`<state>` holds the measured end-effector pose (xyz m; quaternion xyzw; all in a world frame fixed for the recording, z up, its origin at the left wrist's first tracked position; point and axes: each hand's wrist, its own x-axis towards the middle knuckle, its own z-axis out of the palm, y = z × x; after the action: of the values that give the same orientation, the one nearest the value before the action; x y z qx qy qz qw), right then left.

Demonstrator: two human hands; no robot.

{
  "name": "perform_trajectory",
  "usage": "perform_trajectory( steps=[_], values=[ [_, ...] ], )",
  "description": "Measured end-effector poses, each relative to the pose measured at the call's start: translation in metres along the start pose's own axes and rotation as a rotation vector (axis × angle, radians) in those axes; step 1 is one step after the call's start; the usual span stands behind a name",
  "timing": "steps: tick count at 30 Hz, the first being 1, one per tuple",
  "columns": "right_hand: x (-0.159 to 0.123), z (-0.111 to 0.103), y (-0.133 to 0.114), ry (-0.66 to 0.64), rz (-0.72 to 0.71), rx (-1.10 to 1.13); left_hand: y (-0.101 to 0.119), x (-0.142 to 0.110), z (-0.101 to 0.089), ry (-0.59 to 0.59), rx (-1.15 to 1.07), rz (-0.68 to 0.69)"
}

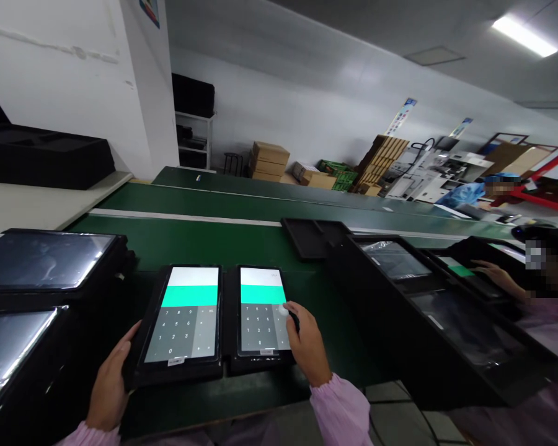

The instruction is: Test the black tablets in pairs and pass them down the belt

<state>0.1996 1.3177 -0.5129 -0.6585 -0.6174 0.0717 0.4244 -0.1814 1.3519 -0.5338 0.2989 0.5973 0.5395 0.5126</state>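
Note:
Two tablets stand side by side on the green work surface in black holders, each showing a calculator keypad below a green band. At the left tablet point(183, 316), my left hand point(111, 378) grips the outer side of its black holder, with some fingers hidden. My right hand point(307, 341) is over the right edge of the right tablet point(260, 313). Pinched in its fingers is a short black stylus point(294, 320), its pale tip at the upper right keys. A few digits show at the top of that screen.
Dark-screened tablets point(46, 260) lie in black trays at the left. On the right stands a large black foam box point(376, 322) holding tablets, with a shallow black tray point(314, 238) behind it. A co-worker's hand point(497, 275) reaches over a tablet at the far right.

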Motion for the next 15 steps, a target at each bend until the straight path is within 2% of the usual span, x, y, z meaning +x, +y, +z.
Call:
perform_trajectory(
  steps=[8,15],
  values=[
    [0.007,0.02,-0.035,-0.143,-0.183,-0.003,0.005,-0.005,0.002,-0.007,-0.011,0.005],
    [0.013,0.036,-0.058,-0.196,-0.256,-0.036,0.002,-0.003,0.001,-0.012,0.011,0.049]
  ],
)
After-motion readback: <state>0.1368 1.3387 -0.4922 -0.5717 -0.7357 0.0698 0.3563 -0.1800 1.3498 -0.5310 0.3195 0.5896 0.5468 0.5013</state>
